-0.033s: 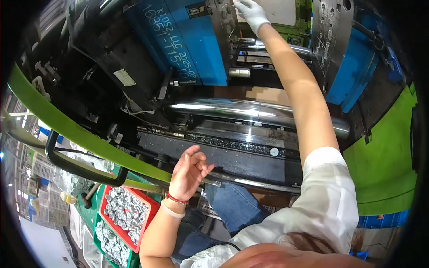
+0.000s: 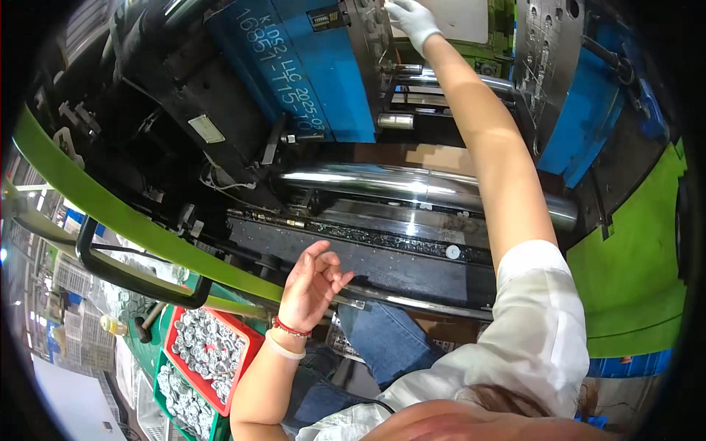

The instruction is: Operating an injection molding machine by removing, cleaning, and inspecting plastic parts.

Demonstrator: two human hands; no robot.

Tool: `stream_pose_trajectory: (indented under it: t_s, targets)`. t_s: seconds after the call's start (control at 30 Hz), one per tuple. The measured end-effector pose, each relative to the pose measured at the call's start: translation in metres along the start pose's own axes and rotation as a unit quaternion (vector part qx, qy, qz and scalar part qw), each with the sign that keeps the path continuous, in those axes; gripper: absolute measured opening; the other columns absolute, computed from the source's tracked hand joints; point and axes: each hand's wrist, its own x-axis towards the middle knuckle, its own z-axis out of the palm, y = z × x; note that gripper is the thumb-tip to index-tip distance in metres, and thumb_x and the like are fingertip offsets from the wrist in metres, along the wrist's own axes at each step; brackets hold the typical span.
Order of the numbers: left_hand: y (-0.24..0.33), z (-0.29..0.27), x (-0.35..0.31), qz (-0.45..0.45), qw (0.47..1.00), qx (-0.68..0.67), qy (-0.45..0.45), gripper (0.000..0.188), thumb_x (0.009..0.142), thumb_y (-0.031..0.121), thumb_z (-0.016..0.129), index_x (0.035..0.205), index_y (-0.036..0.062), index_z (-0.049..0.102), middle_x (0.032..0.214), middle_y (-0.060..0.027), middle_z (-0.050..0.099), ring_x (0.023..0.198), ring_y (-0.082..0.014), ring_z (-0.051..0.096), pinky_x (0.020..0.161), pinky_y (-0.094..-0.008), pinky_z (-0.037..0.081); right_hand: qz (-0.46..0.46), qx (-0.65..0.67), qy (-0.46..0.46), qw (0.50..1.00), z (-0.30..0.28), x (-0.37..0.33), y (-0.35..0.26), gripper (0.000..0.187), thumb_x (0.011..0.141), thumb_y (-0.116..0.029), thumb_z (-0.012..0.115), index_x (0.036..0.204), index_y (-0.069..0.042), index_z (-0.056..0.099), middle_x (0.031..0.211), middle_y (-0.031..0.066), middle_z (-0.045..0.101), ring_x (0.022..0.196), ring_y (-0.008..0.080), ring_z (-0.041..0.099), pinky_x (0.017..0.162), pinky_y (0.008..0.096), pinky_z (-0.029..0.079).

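Stretched far forward, my right hand (image 2: 415, 23) wears a white glove. Its fingers are drawn together at the inner face of the left metal mould half (image 2: 371, 44); the frame's upper edge cuts off part of them, and what they pinch cannot be made out. My left hand (image 2: 312, 287) is bare and raised over the machine's near edge. Its fingers are loosely bent and apart, with nothing in them. Across the gap stands the right mould half (image 2: 543, 66), with a blue block (image 2: 588, 117) behind it.
A thick shiny bar (image 2: 360, 178) crosses below the moulds. A small pale disc (image 2: 452, 252) lies on the machine bed. At left are a green guard frame (image 2: 147, 228) with black handle (image 2: 140, 290), a hammer (image 2: 149, 322), and a red tray (image 2: 234, 378) of small metal parts.
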Motion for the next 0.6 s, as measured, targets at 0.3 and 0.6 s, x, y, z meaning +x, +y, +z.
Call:
stream_pose_trajectory:
  t_s: [0.3, 0.6]
  targets:
    - [0.002, -0.003, 0.002, -0.006, 1.0, -0.02, -0.008, 0.036, 0.102, 0.04, 0.047, 0.127, 0.0143, 0.054, 0.104, -0.0014, 0.06, 0.087, -0.0157, 0.056, 0.099, -0.0456, 0.047, -0.018, 0.004, 0.004, 1.0, 0.013, 0.075, 0.041, 0.037, 0.086, -0.023, 0.07, 0.115, 0.001, 0.067, 0.089, 0.0067, 0.068, 0.07, 0.0144, 0.062, 0.06, 0.0288, 0.051]
    - [0.002, -0.001, 0.002, -0.008, 1.0, -0.023, -0.01, 0.037, 0.101, 0.04, 0.048, 0.127, 0.0137, 0.054, 0.103, -0.0024, 0.06, 0.087, -0.0161, 0.055, 0.099, -0.0464, 0.047, -0.074, -0.069, -0.015, 0.995, 0.007, 0.09, 0.046, 0.036, 0.085, -0.022, 0.071, 0.11, 0.003, 0.068, 0.096, 0.0097, 0.07, 0.08, 0.0163, 0.065, 0.07, 0.0304, 0.053]
